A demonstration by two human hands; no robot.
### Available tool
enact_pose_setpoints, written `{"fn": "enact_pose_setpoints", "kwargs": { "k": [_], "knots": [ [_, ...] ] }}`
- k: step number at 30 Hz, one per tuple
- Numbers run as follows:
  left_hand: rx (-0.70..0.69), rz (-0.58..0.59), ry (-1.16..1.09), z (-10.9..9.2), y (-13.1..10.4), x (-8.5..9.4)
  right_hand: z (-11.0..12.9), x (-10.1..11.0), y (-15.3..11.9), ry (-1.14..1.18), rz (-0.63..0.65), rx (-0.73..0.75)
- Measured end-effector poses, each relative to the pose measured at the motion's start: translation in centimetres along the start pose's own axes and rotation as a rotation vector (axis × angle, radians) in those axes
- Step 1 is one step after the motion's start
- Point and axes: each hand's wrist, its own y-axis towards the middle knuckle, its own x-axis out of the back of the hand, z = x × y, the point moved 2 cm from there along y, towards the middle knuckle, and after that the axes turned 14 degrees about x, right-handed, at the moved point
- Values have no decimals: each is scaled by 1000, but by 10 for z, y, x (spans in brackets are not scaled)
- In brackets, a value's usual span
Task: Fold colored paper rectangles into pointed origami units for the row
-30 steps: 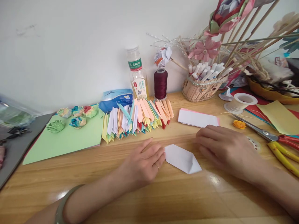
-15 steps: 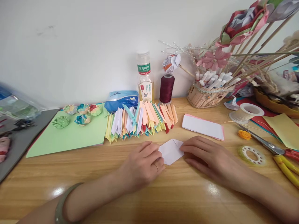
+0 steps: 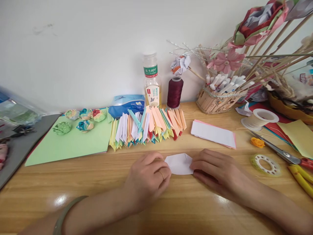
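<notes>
Between my two hands is a small sheet of white paper [image 3: 179, 164], its corners folded in and a crease near the top right. My left hand [image 3: 150, 178] is closed on the paper's left edge, a ring on one finger; the thumb is mostly hidden. My right hand [image 3: 217, 169] grips the right edge between fingertips and thumb. Just behind stands a dense row of folded paper pieces [image 3: 146, 127] in many colours. Back right of the held sheet lies a stack of white and pink paper strips [image 3: 213, 133].
Left are green sheets [image 3: 70, 148] bearing several paper flowers [image 3: 85, 126]. A tissue pack [image 3: 127, 105], bottle [image 3: 151, 81] and maroon thread spool [image 3: 175, 93] stand by the wall. Right are a pen basket [image 3: 220, 99], white spool [image 3: 259, 119], tape roll [image 3: 265, 164] and scissors [image 3: 281, 151].
The white paper has shifted slightly down and now looks flatter, its lower point no longer showing. Both hands still hold its sides, and the view has moved a little.
</notes>
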Motion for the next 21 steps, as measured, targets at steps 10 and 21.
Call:
{"fn": "enact_pose_setpoints", "kwargs": {
  "k": [10,21],
  "knots": [
    [320,152,-197,3,3,-1,6,-5,2,171,-43,-216],
    [440,228,-189,1,4,-4,5,-13,9,93,-9,-325]
  ]
}}
